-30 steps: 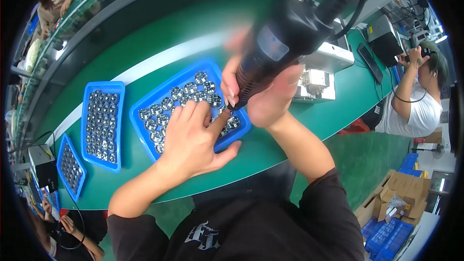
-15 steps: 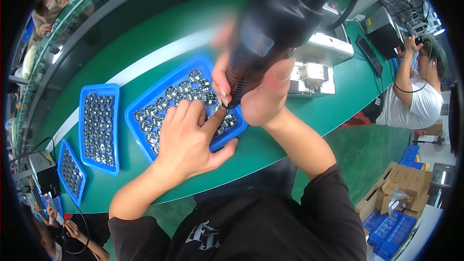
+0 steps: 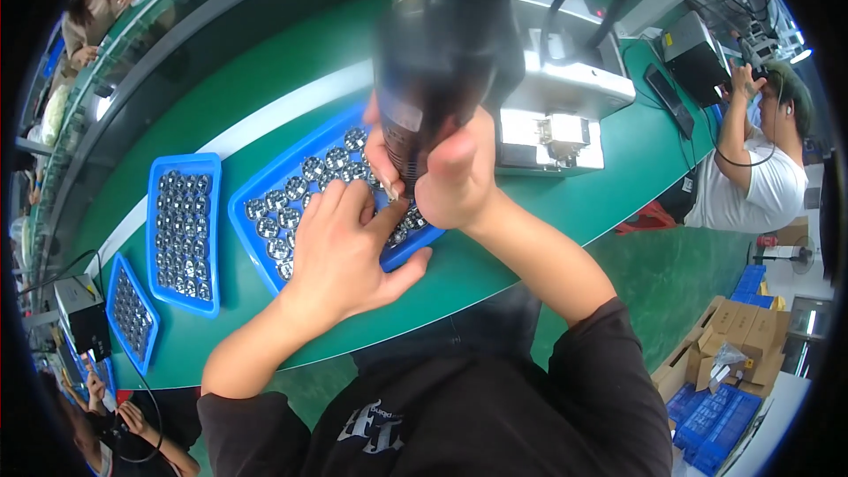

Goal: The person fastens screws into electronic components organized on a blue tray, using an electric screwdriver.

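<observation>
My right hand [image 3: 464,168] is wrapped round a thick black power screwdriver [image 3: 433,62], held upright with its cable running up. Its tip is hidden behind my fingers, low over a blue tray [image 3: 248,252]. Inside that tray lie many small round, silver-and-black parts [image 3: 313,168]. Palm down over the tray's near side, my left hand [image 3: 340,252] has its thumb stretched out to the side. Its index fingertip is beside the lower end of the tool, next to my right fingertips. Other left fingers rest bent on the parts; anything under them is hidden.
Further left on the green table stand a second blue tray [image 3: 215,230] and a smaller blue tray [image 3: 152,349], both filled with similar parts. A silver metal machine [image 3: 574,79] stands right of the screwdriver. Co-workers sit at the right [image 3: 751,150] and at the left edge.
My right hand and the screwdriver have shifted left, uncovering more of the silver machine. The tool's body is motion-blurred. My left hand has hardly moved.
</observation>
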`<state>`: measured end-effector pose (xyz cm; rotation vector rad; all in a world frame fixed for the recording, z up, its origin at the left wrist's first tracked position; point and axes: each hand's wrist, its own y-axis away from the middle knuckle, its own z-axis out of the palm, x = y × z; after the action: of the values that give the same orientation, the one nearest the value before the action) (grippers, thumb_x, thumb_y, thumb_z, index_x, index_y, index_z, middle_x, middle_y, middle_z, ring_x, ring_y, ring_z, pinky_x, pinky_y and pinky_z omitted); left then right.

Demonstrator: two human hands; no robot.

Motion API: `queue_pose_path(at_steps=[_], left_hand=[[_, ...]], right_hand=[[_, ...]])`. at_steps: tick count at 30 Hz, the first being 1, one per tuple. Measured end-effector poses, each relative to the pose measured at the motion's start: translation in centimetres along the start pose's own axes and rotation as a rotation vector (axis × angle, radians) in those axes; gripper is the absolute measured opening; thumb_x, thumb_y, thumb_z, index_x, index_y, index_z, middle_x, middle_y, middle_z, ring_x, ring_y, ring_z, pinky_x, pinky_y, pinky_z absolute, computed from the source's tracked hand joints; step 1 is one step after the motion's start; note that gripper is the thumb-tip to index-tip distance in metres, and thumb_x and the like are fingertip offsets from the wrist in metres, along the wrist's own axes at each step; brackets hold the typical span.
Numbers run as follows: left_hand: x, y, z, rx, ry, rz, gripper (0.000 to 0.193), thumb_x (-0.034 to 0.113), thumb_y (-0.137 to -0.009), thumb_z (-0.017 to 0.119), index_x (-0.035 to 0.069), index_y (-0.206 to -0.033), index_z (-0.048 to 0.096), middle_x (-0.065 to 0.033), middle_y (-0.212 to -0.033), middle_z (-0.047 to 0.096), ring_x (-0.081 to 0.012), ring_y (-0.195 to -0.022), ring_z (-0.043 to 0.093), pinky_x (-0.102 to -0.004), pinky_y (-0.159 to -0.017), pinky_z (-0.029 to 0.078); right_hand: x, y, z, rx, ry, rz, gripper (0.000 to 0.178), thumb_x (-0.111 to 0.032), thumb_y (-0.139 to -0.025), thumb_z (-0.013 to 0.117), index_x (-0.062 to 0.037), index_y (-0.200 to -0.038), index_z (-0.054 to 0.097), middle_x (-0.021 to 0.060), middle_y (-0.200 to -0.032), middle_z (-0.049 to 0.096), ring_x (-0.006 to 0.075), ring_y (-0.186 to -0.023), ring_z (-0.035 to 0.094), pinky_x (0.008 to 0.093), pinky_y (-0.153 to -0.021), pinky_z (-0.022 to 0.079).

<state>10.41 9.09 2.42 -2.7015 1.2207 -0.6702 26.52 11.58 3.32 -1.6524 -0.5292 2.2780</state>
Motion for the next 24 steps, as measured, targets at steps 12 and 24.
queue_pose_path(at_steps=[12,24], left_hand=[[1.4,0.2,-0.3,0.018,-0.024,0.006,0.045,0.033,-0.070,0.079,0.002,-0.102,0.074,-0.0101,-0.083,0.048,-0.0273,-0.079,0.049,-0.0396,-0.070,0.042],[0.3,0.0,-0.9,0.027,0.105,-0.011,0.039,0.026,-0.070,0.080,0.000,-0.098,0.074,-0.0114,-0.080,0.051,-0.0294,-0.077,0.051,-0.0398,-0.070,0.044]], right_hand=[[-10.6,0.1,-5.3,0.113,0.008,-0.319,0.073,-0.068,-0.095,0.050,0.0029,-0.112,0.053,0.0050,-0.062,0.056,0.0074,-0.048,0.050,0.0222,-0.044,0.040],[-10.4,-0.7,-9.9,0.248,0.269,-0.088,0.076,-0.075,-0.097,0.026,-0.0051,-0.112,0.052,0.0034,-0.057,0.051,0.0148,-0.041,0.047,0.0287,-0.041,0.041]])
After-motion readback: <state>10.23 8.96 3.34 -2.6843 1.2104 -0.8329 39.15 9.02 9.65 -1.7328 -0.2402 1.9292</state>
